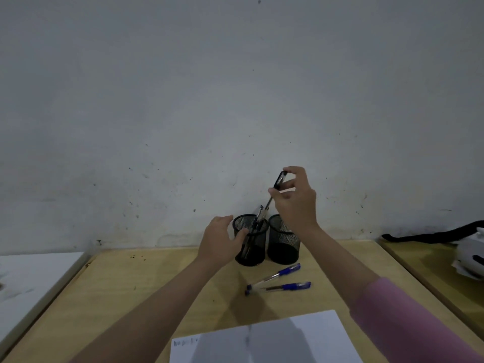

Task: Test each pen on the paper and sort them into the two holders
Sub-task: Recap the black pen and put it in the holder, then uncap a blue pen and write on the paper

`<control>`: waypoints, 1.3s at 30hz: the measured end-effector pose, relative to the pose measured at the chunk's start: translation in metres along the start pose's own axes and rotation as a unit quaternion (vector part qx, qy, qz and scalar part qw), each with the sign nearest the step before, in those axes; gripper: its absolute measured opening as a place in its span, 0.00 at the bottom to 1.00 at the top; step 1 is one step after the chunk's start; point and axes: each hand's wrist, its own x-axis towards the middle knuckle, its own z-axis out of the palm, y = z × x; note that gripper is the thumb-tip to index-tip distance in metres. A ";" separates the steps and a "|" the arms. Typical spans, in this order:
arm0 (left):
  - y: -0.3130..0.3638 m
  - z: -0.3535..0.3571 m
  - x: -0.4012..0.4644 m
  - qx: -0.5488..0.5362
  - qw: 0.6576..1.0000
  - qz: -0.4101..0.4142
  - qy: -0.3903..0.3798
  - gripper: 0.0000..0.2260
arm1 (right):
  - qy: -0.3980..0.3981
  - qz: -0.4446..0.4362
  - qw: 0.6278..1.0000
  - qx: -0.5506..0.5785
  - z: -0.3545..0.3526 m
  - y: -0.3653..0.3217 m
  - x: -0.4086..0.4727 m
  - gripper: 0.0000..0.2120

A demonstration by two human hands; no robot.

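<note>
1. Head view, centre: we see the right hand (294, 197) raised above the two holders, thumb and fingers pinching the cap end of a black pen (275, 191). Pen hangs tilted, its lower end pointing down toward the gap betw. the holders' rims; whether the tip is inside either one we cannot tell.
2. Left hand (221, 241) reaches to the left holder (250, 242), a black mesh cup; fingers curve loosely at its left wall, thumb against the mesh. A firm grasp is not clear to us.
3. Left holder contains at least one dark pen (258, 218), leaning, top sticking out over the rim.
4. Right holder (282, 244), same mesh type, stands just beside the left one, touching or nearly so. The right wrist crosses in front of its upper right rim, hiding part of it.
5. Table (125, 289), light wood, w/ two blue pens (281, 280) lying capped in front of the holders, near ends close together, far ends apart.
6. Paper (301, 339) lies at the near edge, betw. the forearms; faint marks at its left corner. Shadows of the arms fall over it.
7. Surroundings: pink sleeve (408, 318) on the right forearm; grey wall (209, 100) behind; white object (471, 260) w/ a black strap on an adjoining surface, far right.
</note>
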 end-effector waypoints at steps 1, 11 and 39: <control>-0.001 0.006 0.004 0.005 1.000 -0.003 -0.008 0.26 | -0.006 0.005 1.000 -0.012 0.005 0.008 0.000 0.18; -0.016 0.028 0.014 -0.025 0.999 -0.041 -0.007 0.27 | -0.062 0.070 0.990 -0.101 0.028 0.064 -0.020 0.09; -0.110 -0.079 -0.121 0.179 0.964 -0.030 -0.192 0.34 | -0.451 0.040 0.787 -0.419 -0.034 0.054 -0.097 0.11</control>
